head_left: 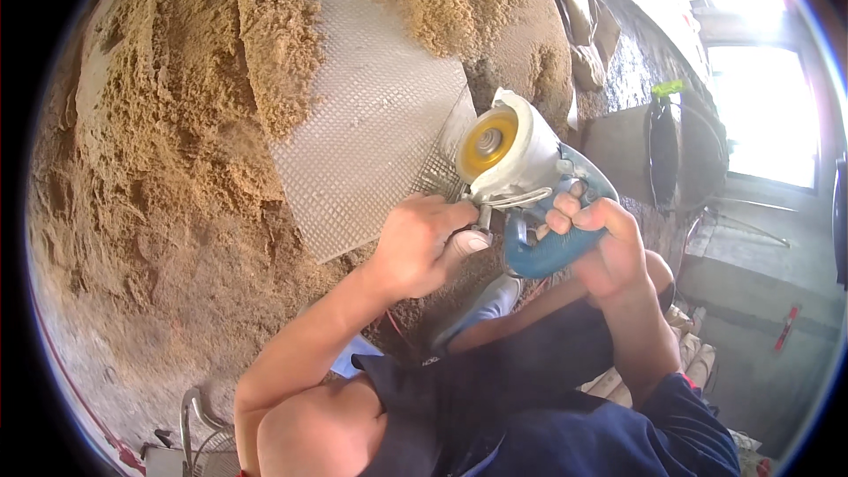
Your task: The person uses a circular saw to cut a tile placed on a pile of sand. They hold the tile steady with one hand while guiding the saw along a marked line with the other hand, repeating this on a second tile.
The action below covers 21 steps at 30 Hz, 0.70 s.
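Note:
My right hand [605,238] is wrapped round the blue rear handle of a handheld tile cutter [556,252], a power saw with a pale dusty guard and a round gold-coloured disc. The saw is tipped so that its disc side faces up. My left hand [424,243] is closed, thumb and fingers pinching a small metal part at the saw's near side. Just beyond and left of the saw lies a large tile [371,115], its grid-patterned face up and dusted with sand. The front of the saw overlaps the tile's right edge; whether they touch I cannot tell.
Damp brown sand [177,106] is heaped on the left, with another pile [450,0] beyond the tile. A dark bucket [636,150] lies on its side at right. My bent knees and shoes are close below the saw. A red level-like tool [786,329] is at far right.

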Each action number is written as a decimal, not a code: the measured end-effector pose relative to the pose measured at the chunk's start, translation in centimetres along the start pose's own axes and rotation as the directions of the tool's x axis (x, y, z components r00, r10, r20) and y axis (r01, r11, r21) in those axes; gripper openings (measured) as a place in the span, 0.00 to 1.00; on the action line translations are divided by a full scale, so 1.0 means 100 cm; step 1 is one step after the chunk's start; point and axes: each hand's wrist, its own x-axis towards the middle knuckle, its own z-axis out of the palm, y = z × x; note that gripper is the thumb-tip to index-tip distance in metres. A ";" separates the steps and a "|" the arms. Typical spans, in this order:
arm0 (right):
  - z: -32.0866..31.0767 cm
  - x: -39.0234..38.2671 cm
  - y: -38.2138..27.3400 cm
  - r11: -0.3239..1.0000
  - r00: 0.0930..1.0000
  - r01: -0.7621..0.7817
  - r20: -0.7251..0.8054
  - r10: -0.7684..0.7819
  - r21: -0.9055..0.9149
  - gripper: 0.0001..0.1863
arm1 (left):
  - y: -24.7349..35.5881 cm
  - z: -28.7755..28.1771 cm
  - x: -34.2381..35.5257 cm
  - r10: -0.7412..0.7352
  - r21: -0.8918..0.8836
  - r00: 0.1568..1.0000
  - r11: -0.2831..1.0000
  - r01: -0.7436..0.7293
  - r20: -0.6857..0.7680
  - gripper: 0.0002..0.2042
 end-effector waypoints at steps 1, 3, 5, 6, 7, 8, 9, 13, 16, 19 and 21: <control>-0.001 -0.001 0.000 1.000 1.000 0.001 -0.003 -0.001 0.002 0.14 | 0.002 -0.002 0.000 0.001 -0.002 1.000 1.000 -0.001 0.003 0.14; -0.004 0.001 0.002 1.000 1.000 -0.009 -0.014 0.009 0.016 0.15 | 0.004 -0.004 0.000 -0.023 0.009 0.999 1.000 0.022 0.041 0.14; -0.003 -0.001 0.003 1.000 1.000 -0.011 -0.019 0.012 0.023 0.15 | 0.004 -0.003 0.000 -0.021 0.019 0.999 1.000 0.020 0.049 0.13; -0.002 -0.003 0.002 0.999 1.000 -0.011 -0.024 0.012 0.031 0.15 | 0.004 -0.003 0.000 -0.017 0.029 0.998 0.999 0.015 0.057 0.13; -0.002 -0.004 0.002 0.999 1.000 -0.013 -0.023 0.014 0.030 0.15 | 0.005 -0.002 0.000 -0.019 0.030 0.998 0.999 0.018 0.056 0.13; -0.003 -0.006 0.002 1.000 0.999 -0.007 -0.042 0.008 0.024 0.15 | 0.005 -0.001 0.001 -0.020 0.036 0.998 0.999 0.018 0.063 0.13; -0.003 -0.007 0.002 1.000 0.998 0.000 -0.062 0.001 0.018 0.15 | 0.005 -0.001 0.001 -0.021 0.041 0.997 0.999 0.018 0.070 0.13; 0.000 -0.007 0.001 1.000 0.998 -0.001 -0.064 0.003 0.030 0.15 | 0.005 0.000 0.000 -0.009 0.038 0.998 0.999 0.007 0.070 0.13; 0.004 -0.002 0.002 1.000 1.000 -0.003 -0.015 0.003 0.023 0.15 | 0.005 -0.003 -0.004 -0.002 0.002 1.000 1.000 0.002 0.029 0.13; 0.004 0.003 0.004 1.000 1.000 0.006 0.011 -0.005 -0.021 0.15 | 0.004 -0.005 -0.006 -0.035 0.030 0.999 0.999 0.035 -0.002 0.13; 0.003 0.003 0.001 1.000 1.000 -0.023 -0.005 0.023 -0.011 0.14 | 0.002 -0.003 -0.005 0.008 0.027 1.000 1.000 -0.008 -0.004 0.14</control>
